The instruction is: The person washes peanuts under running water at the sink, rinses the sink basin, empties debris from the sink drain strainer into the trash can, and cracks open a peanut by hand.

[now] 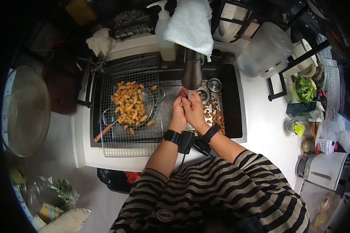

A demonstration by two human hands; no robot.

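Under the dark faucet, my left hand and my right hand are pressed together in the running water. Their fingers are closed around something small and brownish, mostly hidden, perhaps peanuts. Many unshelled peanuts lie on a wire rack over the left side of the black sink. More peanuts rest at the sink's bottom, right of my hands, near the round drain strainer.
Behind the sink stands a soap pump bottle; a white towel drapes over the faucet. A wooden-handled tool lies at the left. Plastic containers and a bowl with broccoli stand on the right.
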